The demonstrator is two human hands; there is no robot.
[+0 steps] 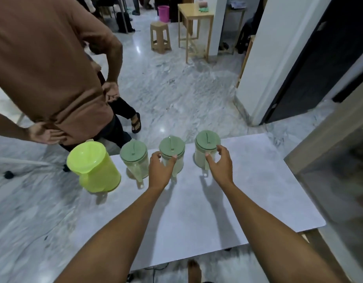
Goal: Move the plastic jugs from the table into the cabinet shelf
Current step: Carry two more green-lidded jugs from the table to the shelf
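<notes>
A white table (217, 205) with a matt top stands on a grey-veined marble floor (166, 94). Four plastic jugs stand upright on it in a single row along its far edge. The left hand (160, 172) reaches to the clear jug with a sage-green lid (172, 152), thumb and fingers curled at its rim. Immediately left of that grip stands a second clear jug (134, 159) with the same kind of lid, and beyond it, at the table's left corner, a lime-green jug (94, 168), lidless as far as can be seen. The right hand (219, 164) is spread at the fourth jug (207, 150), also clear with a green lid; firm contact cannot be confirmed. The near part of the top, under both forearms, carries only shadows.
</notes>
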